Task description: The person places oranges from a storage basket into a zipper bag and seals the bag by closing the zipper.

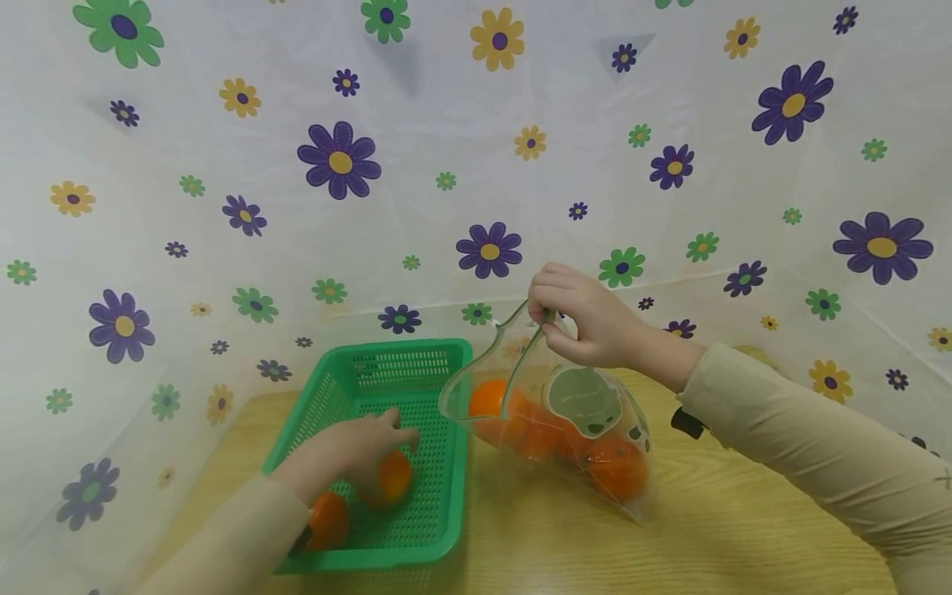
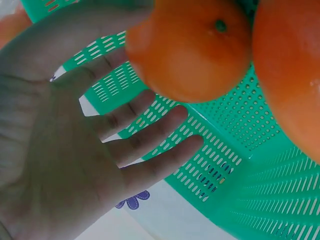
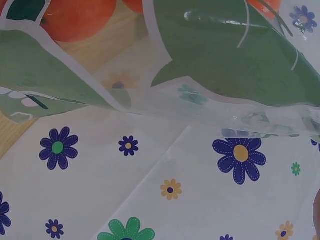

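My left hand (image 1: 349, 453) reaches down into a green plastic basket (image 1: 372, 560). In the left wrist view, the fingers of the left hand (image 2: 65, 140) are spread and fairly straight beside an orange (image 2: 190, 55); whether the thumb touches it is unclear. A second orange (image 1: 329, 522) lies nearer the basket's front, partly under the wrist. My right hand (image 1: 583, 321) pinches the upper edge of a clear plastic bag (image 1: 583, 398) with green print, holding its mouth raised toward the basket. Several oranges (image 1: 617, 468) lie inside the bag, seen through its side.
Basket and bag stand side by side on a light wooden table (image 1: 714, 512). Behind them hangs a white flower-patterned sheet (image 1: 416, 207), which also drapes over the left and right sides. A dark band (image 1: 687, 423) shows at the right wrist.
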Demonstrator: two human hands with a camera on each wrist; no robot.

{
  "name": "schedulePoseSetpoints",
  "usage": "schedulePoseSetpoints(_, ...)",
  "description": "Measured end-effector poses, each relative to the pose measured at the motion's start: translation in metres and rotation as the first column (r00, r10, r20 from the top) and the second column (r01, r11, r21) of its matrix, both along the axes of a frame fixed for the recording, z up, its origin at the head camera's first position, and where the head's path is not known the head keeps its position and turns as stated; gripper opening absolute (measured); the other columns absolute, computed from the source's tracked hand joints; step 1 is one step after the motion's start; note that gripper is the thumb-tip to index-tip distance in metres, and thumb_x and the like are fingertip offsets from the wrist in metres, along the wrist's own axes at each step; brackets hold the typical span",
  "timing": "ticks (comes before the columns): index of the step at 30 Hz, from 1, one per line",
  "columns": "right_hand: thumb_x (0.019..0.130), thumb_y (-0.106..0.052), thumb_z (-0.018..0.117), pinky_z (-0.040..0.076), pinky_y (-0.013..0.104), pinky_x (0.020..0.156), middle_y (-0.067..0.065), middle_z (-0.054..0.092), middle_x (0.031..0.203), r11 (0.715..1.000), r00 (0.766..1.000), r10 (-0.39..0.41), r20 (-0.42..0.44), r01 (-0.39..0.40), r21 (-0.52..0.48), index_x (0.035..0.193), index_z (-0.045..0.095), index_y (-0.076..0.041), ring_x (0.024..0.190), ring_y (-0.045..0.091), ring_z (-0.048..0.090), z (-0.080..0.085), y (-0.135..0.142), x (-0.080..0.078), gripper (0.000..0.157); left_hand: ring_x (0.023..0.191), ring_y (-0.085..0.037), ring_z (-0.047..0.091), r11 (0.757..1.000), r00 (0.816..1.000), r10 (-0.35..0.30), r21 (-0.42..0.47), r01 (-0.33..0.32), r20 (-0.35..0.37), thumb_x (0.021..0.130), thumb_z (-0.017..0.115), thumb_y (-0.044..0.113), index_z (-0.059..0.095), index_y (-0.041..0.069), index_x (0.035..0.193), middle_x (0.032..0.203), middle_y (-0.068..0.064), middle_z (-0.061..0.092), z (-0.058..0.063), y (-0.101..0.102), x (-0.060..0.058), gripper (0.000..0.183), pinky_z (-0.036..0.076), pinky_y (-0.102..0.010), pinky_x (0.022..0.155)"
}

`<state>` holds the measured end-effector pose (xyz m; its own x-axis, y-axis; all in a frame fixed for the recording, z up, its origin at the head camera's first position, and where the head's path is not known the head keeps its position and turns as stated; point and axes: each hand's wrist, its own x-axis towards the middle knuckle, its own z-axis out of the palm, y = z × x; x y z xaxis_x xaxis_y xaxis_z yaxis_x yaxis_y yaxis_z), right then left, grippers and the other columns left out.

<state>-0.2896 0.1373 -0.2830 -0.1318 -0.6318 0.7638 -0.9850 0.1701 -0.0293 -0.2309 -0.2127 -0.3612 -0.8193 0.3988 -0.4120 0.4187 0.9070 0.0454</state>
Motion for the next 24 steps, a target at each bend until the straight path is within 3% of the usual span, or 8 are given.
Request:
schedulePoseSetpoints(5, 0.083, -0.004, 0.051, 0.038, 0.030, 0.074, 0.004, 0.054, 0.080, 1.000, 1.000, -0.006, 0.002, 0.006, -0.003, 0.085, 0.058, -0.007, 0.084, 0.016, 0.046, 0.000, 0.000, 0.000, 0.007, 0.091, -0.027, 0.059, 1.000, 1.000, 0.000, -0.026, 0.001, 0.028, 0.067, 0.098, 0.010, 0.066, 0.024, 0.131, 0.128, -0.014, 0.052, -0.003, 0.003, -0.004, 0.073, 0.061, -0.051, 0.085)
schedulePoseSetpoints(10, 0.083, -0.005, 0.051, 0.038, 0.030, 0.074, 0.005, 0.054, 0.080, 1.000, 1.000, -0.003, 0.000, 0.003, -0.004, 0.084, 0.057, -0.007, 0.084, 0.016, 0.046, -0.001, 0.000, -0.001, 0.007, 0.098, -0.029, 0.063, 0.999, 0.998, 0.003, -0.039, -0.001, 0.067, 0.069, 0.097, 0.009, 0.067, 0.022, 0.128, 0.136, -0.018, 0.055, -0.005, 0.004, -0.007, 0.067, 0.061, -0.054, 0.089)
schedulePoseSetpoints(17, 0.082, -0.004, 0.050, 0.038, 0.031, 0.074, 0.006, 0.054, 0.079, 1.000, 1.000, 0.005, -0.006, -0.005, -0.008, 0.084, 0.057, -0.007, 0.083, 0.016, 0.046, 0.000, 0.001, -0.002, 0.007, 0.103, -0.024, 0.063, 0.999, 0.994, -0.016, -0.031, 0.020, 0.104, 0.069, 0.095, 0.005, 0.069, 0.020, 0.126, 0.112, -0.005, 0.066, -0.006, 0.005, -0.012, 0.064, 0.059, -0.052, 0.096)
schedulePoseSetpoints(24, 0.082, -0.005, 0.050, 0.037, 0.031, 0.075, 0.005, 0.053, 0.079, 1.000, 1.000, 0.012, -0.004, -0.012, -0.011, 0.084, 0.056, -0.007, 0.083, 0.016, 0.045, -0.001, 0.000, -0.002, 0.007, 0.104, -0.025, 0.062, 0.999, 0.994, -0.030, -0.019, 0.032, 0.102, 0.069, 0.094, 0.005, 0.068, 0.019, 0.125, 0.114, -0.004, 0.065, -0.008, 0.004, -0.011, 0.064, 0.058, -0.053, 0.097)
